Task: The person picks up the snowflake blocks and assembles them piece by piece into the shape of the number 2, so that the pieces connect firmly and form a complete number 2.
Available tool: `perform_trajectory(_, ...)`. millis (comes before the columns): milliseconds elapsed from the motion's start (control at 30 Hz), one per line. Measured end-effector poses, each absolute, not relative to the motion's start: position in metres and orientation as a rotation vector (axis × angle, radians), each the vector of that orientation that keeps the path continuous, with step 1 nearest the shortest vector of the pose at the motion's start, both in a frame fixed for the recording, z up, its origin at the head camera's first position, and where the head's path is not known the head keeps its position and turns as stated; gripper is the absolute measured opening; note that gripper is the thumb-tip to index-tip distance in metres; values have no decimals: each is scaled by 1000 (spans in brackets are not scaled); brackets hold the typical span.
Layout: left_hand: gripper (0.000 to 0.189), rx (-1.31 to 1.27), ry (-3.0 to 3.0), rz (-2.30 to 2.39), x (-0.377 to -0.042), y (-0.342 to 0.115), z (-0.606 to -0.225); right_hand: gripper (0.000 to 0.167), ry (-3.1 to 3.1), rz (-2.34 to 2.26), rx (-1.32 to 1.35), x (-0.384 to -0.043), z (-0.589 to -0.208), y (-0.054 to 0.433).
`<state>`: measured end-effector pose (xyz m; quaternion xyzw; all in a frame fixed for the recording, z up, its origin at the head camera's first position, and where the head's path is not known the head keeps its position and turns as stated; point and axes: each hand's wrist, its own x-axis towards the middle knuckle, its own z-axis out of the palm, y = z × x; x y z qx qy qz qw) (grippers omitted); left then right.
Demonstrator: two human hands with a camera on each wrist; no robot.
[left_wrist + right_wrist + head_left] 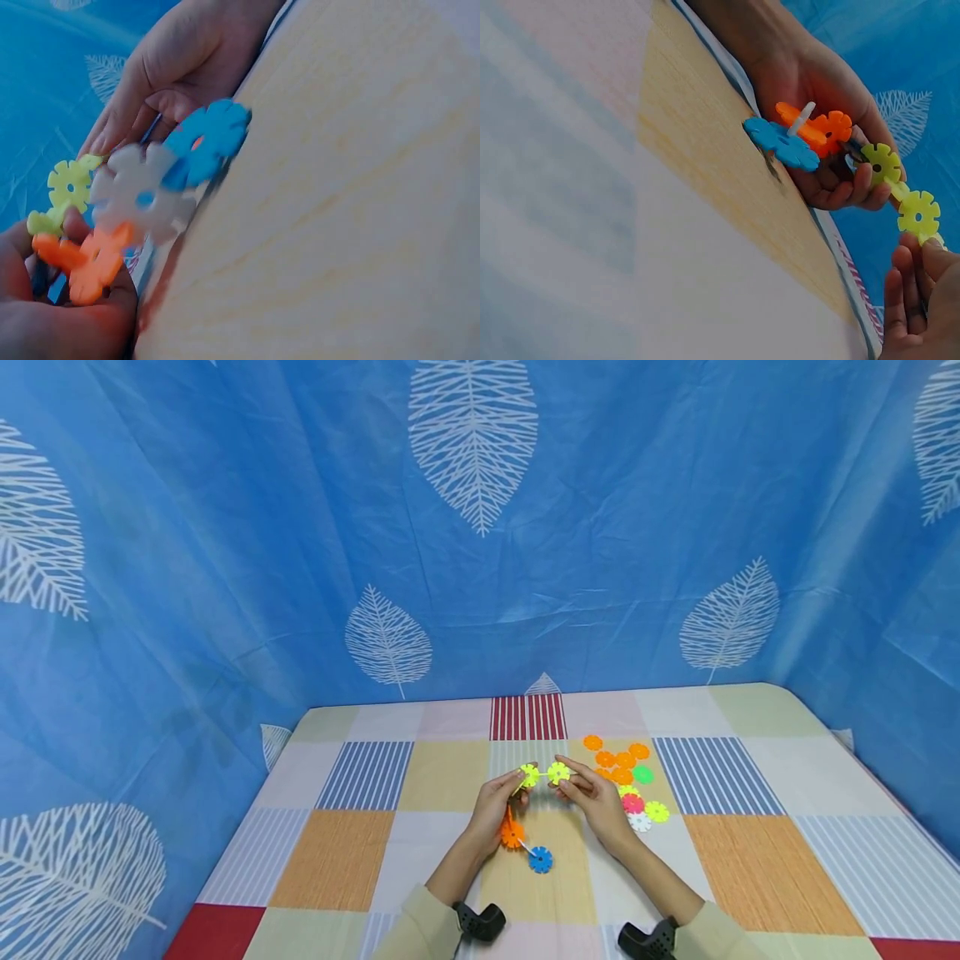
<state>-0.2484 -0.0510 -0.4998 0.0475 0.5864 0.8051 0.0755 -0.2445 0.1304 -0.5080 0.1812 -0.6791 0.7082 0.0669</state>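
Note:
A chain of notched, flower-shaped plastic discs runs between the two hands above the table. My left hand [491,810] grips its middle, around a dark piece and the yellow discs [881,163] beside it. Below that hand hang orange discs [512,834], a white disc [142,193] and, at the free end, a blue disc [540,860]. My right hand [600,797] pinches the other end, with thumb and fingers on a yellow-green disc [919,214]. The left fingers partly hide the dark piece.
To the right of the hands, loose discs lie on the patchwork tablecloth [442,777]: several orange discs [605,759], a green disc [642,774], a pink disc [633,803], a white disc [640,822] and a yellow disc [657,812]. A blue leaf-print curtain [570,568] stands behind the table.

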Motion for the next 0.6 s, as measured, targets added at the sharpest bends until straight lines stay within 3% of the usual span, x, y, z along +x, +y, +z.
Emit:
perform_trajectory(333, 23, 330, 1852, 2194, -249, -56, -498, 26, -2018, 2131, 570, -245, -511, 131)
perform_trajectory(600, 20, 408, 1925, 2136, -248, -53, -500, 21, -2206, 1829, 615, -234, -492, 133)
